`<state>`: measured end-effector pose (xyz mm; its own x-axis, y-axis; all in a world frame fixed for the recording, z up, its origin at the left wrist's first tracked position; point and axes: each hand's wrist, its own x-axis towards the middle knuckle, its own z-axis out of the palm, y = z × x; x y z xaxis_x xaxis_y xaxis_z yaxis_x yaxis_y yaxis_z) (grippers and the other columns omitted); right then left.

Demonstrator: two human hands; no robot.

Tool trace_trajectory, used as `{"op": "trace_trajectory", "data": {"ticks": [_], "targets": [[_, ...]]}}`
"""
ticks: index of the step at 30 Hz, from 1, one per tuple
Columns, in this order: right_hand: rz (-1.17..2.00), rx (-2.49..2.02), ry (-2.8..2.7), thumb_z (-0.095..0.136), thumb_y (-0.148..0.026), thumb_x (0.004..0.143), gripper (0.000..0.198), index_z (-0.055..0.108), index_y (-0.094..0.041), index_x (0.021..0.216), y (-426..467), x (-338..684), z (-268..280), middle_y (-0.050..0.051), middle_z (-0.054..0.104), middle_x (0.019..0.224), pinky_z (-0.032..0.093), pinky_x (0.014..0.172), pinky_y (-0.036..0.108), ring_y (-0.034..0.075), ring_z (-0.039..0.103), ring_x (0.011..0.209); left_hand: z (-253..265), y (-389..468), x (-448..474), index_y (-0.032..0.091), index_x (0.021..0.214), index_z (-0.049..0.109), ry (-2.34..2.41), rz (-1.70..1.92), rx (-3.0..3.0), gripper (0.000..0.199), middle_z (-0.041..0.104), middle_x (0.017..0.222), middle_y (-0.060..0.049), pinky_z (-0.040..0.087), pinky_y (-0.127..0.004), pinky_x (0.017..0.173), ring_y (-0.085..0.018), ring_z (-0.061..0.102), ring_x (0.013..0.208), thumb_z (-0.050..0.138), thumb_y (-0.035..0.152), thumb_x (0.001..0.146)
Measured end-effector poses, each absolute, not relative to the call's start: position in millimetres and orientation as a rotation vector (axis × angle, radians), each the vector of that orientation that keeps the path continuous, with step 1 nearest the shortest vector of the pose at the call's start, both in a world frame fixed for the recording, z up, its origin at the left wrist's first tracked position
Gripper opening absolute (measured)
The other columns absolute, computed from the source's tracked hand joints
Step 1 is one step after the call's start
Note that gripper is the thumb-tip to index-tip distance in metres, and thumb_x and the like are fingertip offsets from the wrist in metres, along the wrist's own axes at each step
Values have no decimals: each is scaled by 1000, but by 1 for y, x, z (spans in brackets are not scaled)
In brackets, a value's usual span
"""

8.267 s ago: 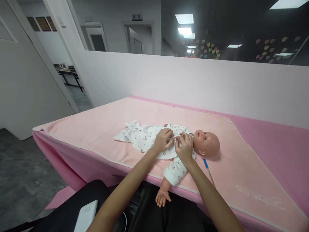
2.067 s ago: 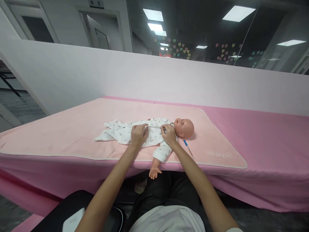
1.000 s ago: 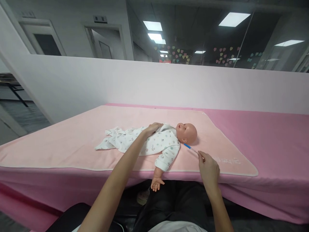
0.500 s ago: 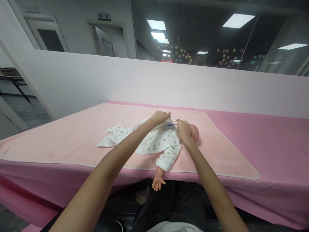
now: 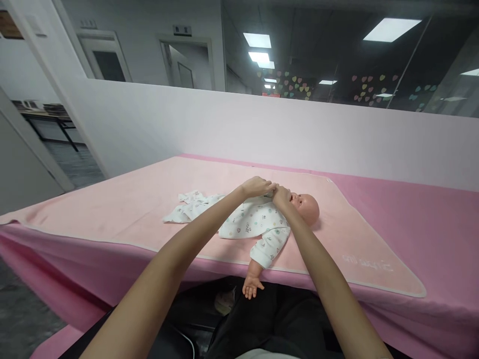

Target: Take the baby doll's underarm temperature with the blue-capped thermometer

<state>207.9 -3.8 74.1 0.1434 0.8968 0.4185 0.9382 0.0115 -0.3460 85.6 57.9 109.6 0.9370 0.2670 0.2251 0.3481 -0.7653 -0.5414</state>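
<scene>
A baby doll (image 5: 309, 208) lies on its back in a white printed baby suit (image 5: 245, 219), head to the right. Over its chest my left hand (image 5: 258, 186) and my right hand (image 5: 281, 196) meet, fingers pinched and touching. A thin blue-and-white stick showed between them a moment ago; now the fingers hide it. The right hand sits beside the doll's chin and covers part of its face. Toward me, the doll's near arm (image 5: 253, 279) hangs over the table edge, palm up. My left forearm crosses in front of the suit's legs.
A pale pink mat (image 5: 130, 209) with light edging lies on a darker pink table cover (image 5: 404, 214). Behind rises a white partition (image 5: 262, 119) with dark glass above. My black-clad legs (image 5: 262, 319) are below the front edge.
My hands have come together, and the stick that spanned the gap is covered. More of the doll's face shows. The whole view has shifted slightly, so things sit farther right.
</scene>
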Motion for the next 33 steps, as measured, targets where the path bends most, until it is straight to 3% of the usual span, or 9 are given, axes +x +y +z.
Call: {"op": "trace_trajectory", "data": {"ticks": [6,11,14,18,22,26,29,33], "targets": [[-112,-1839,-1789,50,-34,86,31,51,-17,112,-18,222,73,7,53,113,48,82,38,18,55,96,112,55,85,14,91,52,-473,-246,-2519,20,61,78,-9,38,-23,56,-16,59,69,33,11,86],[-131,-1854,-1820,50,-34,86,33,50,-16,113,-8,230,86,7,53,114,48,81,39,18,55,96,111,57,78,17,105,50,-603,-297,-2557,29,60,86,-9,37,-24,57,-18,60,71,46,38,85],[-141,-1879,-1839,52,-36,85,28,57,-15,103,-5,235,93,7,58,102,45,81,34,17,56,93,117,61,61,20,111,49,-748,-251,-2559,32,60,87,-8,37,-25,57,-18,60,67,53,28,80],[-181,-1909,-1899,54,-34,81,23,66,-14,78,-10,243,95,7,60,70,36,78,32,21,57,86,133,60,32,18,92,57,-926,-235,-2514,15,60,80,-7,37,-27,58,-18,59,65,52,18,78],[-235,-1855,-2020,52,-29,80,22,65,-18,66,-20,250,87,7,59,63,31,79,34,21,54,79,134,44,6,18,72,58,-951,-178,-2578,7,59,75,-6,38,-26,59,-16,57,65,52,18,75],[-249,-1797,-2158,53,-15,75,21,62,-21,57,-36,249,77,7,59,63,31,83,37,22,52,78,115,21,-9,21,59,59,-1009,97,-2780,14,55,59,-3,38,-26,57,-15,53,56,55,25,73],[-218,-1702,-2251,48,-6,72,27,63,-22,56,-48,250,79,5,62,71,29,89,39,20,53,80,113,12,-2,24,63,63,-1036,285,-2825,11,57,58,-2,38,-27,56,-15,51,53,60,33,69],[-43,-1592,-1990,43,-15,77,26,67,-22,77,-54,272,89,3,65,94,33,89,33,17,55,90,127,26,33,27,84,64,-1057,-63,-2832,16,64,77,-1,40,-27,62,-17,56,65,54,34,74]]}}
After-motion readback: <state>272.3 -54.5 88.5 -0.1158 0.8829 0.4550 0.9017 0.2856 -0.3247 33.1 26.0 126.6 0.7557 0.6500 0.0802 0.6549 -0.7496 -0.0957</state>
